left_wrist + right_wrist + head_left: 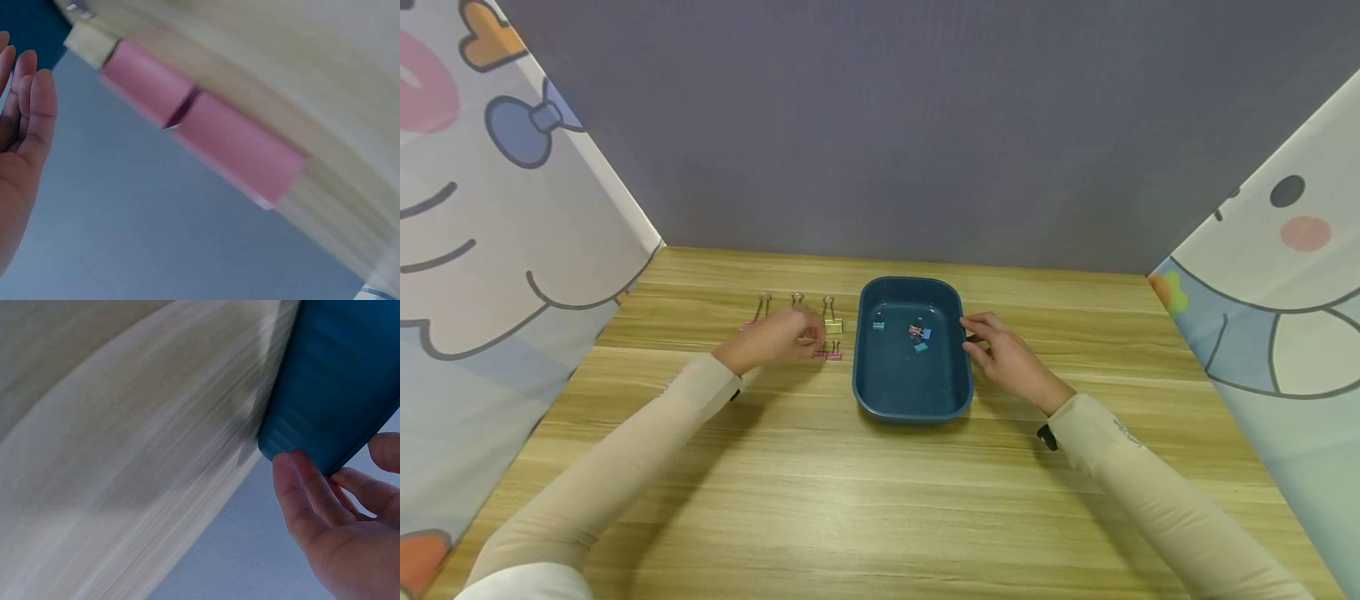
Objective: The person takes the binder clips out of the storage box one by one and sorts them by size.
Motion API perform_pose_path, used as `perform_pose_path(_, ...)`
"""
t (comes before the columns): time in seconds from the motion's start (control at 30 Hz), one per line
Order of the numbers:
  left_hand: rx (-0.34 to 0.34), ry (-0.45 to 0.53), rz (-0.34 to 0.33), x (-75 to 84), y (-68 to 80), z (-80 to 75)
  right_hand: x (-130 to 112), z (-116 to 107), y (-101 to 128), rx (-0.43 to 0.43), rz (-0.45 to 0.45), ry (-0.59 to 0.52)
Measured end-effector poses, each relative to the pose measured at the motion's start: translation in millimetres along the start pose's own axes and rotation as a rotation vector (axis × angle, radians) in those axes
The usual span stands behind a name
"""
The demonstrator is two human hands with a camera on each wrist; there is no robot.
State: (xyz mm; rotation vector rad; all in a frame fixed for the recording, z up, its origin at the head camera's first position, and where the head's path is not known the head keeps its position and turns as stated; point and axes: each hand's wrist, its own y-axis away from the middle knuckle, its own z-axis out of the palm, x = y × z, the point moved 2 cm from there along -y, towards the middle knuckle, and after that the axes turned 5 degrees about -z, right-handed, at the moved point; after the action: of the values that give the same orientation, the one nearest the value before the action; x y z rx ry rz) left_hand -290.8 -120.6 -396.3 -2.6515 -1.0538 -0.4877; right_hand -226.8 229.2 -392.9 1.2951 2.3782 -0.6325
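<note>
Sleeved left hand [775, 337], fingers relaxed, hovers over pink metal binder clips [827, 352] on wooden surface [880, 500]; right hand [1003, 354] steadies dark blue plastic tray [951, 400]. Next likely: pinch a clip.

My two long, snug beige fabric sleeves [625, 467] reaching the wrists, small faint dark lettering on each forearm, black wrist-mounted device [1047, 437] under my right cuff, bare hands
</note>
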Motion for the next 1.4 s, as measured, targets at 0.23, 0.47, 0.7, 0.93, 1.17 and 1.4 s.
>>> perform_pose_path(0.23,0.083,0.007,0.084,18.7,-5.0,-15.4,0,0,0,0.003,-0.001,-0.009)
perform_pose_path(0.47,0.111,0.004,0.092,33.7,-11.6,-20.7,0,0,0,0.005,0.007,-0.018)
perform_pose_path(0.7,0.103,0.017,0.110,49.9,-24.5,-22.2,0,0,1,0.015,-0.006,-0.015)
perform_pose_path(0.93,0.089,-0.020,0.134,60.1,-39.5,-18.6,-1,1,1,0.021,-0.010,-0.005)
perform_pose_path(1.17,0.065,-0.042,0.187,67.2,-52.8,-10.2,-1,2,1,0.028,-0.005,-0.051)
perform_pose_path(1.4,0.039,-0.092,0.158,69.2,-63.8,-1.3,-1,2,1,0.037,-0.006,-0.051)
